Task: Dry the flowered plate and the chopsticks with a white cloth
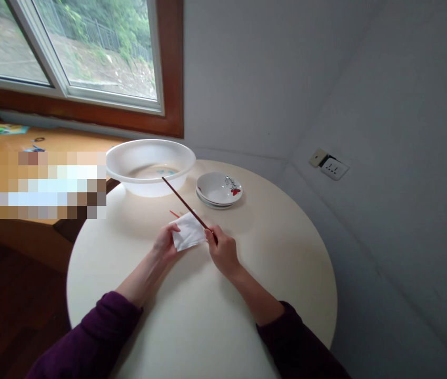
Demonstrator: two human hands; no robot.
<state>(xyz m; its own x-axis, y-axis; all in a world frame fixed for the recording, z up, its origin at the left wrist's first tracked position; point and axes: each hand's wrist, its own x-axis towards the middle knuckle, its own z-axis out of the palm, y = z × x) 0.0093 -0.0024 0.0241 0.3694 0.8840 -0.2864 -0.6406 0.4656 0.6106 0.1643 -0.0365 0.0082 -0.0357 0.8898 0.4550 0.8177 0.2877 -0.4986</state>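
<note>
A round cream table (294, 252) carries everything. By its far left edge stands a wide translucent basin (148, 188); right of it, near the far edge, sit stacked white dishes (216, 193). Over the table's middle, the left hand (165, 241) pinches a folded white cloth (188, 234), and the right hand (223, 250) is closed round a brown stick (184, 202), which slants toward the far left edge. Beyond the cloth shows a thin red stick (175, 214).
</note>
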